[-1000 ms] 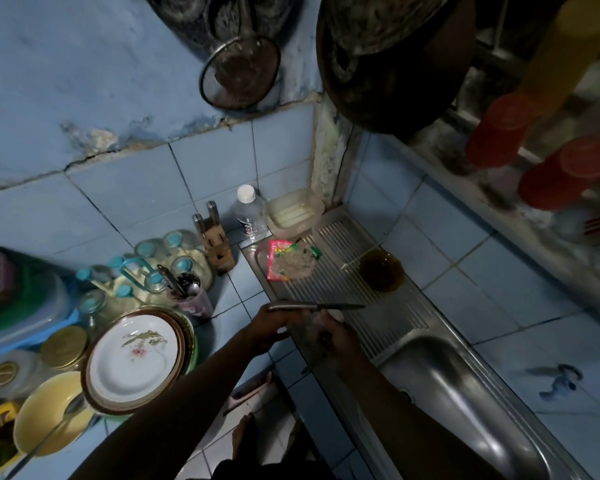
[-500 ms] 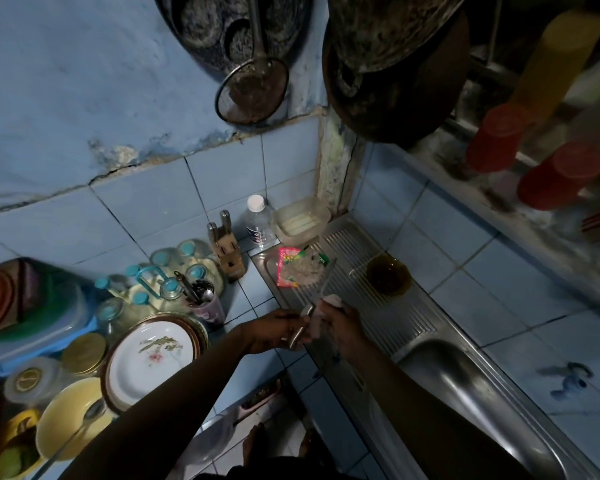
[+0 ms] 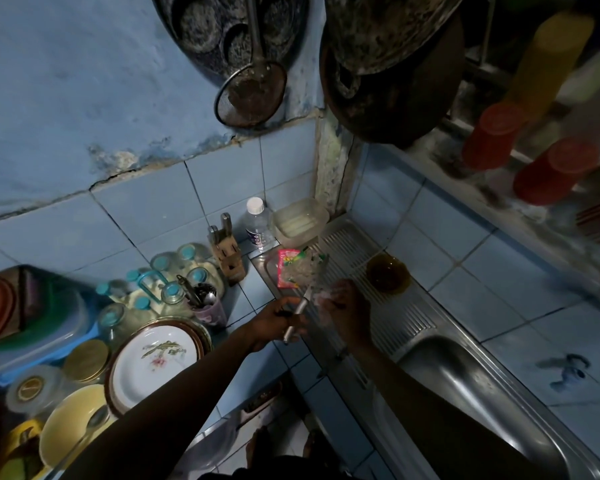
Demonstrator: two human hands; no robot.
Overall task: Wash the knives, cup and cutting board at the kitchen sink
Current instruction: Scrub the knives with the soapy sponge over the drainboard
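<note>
Left hand (image 3: 280, 318): fingers curled round the metal handle of a knife (image 3: 300, 311), held over the near edge of the drainboard (image 3: 388, 306).
Knife: tilted, handle end low toward the person, blade rising away toward the packet; the blade is blurred against the things behind it.
Right hand (image 3: 347, 311): just beside the left, over the ribbed drainboard, fingers bent round something pale and sudsy at the blade; what it is, I cannot tell.
Sink (image 3: 482, 393): steel basin to the right of the hands, under the right forearm.
Cup (image 3: 388, 273): dark amber, standing on the drainboard beyond the right hand, apart from it.
Packet (image 3: 291, 271): pink and green, lying on the drainboard's far left part, just beyond the knife tip.
Tub (image 3: 300, 221): clear plastic, in the corner at the head of the drainboard.
Bottle (image 3: 257, 225): clear with a white cap, just left of the tub.
Knife block (image 3: 227, 252): wooden, on the tiled counter (image 3: 253, 289) left of the bottle, two handles sticking up.
Jars (image 3: 174, 282): glass with teal lids, grouped left of the block.
Mug (image 3: 210, 310): holding utensils, near the jars.
Plates (image 3: 153, 362): a stack with a floral one on top, near left.
Bowl (image 3: 71, 424): yellow, with a spoon across it, in front of the plates.
Strainer (image 3: 252, 93): hanging on the blue wall above.
Pans (image 3: 388, 64): dark, hanging over the corner.
Red tumblers (image 3: 555, 171): upturned on the ledge at the right.
</note>
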